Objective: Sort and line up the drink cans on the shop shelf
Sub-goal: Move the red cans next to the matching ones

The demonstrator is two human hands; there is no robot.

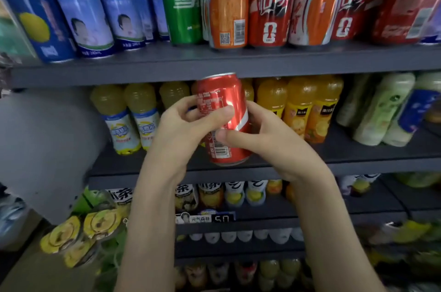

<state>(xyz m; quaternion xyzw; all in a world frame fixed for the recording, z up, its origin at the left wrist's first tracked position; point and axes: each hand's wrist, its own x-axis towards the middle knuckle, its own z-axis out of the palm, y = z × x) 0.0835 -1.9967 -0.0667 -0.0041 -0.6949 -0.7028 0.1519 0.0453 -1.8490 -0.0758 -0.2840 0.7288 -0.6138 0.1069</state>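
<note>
A red cola can (220, 98) is held upright in front of the second shelf, slightly tilted, by both hands. My left hand (183, 124) grips its left side with the thumb across the label. My right hand (260, 139) grips the right side, thumb pressed near the barcode. On the top shelf (214, 65) stand blue-and-white cans (95, 7) at the left, then a green can (182, 5), an orange can (226, 5), a red cola can (272, 2), a white-and-orange can (312, 5) and more red cans (355, 0).
The second shelf (381, 155) carries yellow and orange juice bottles (307, 110) behind the held can and pale green bottles (381, 110) at the right. Lower shelves hold more bottled drinks. A grey rounded object (47, 148) stands at the left.
</note>
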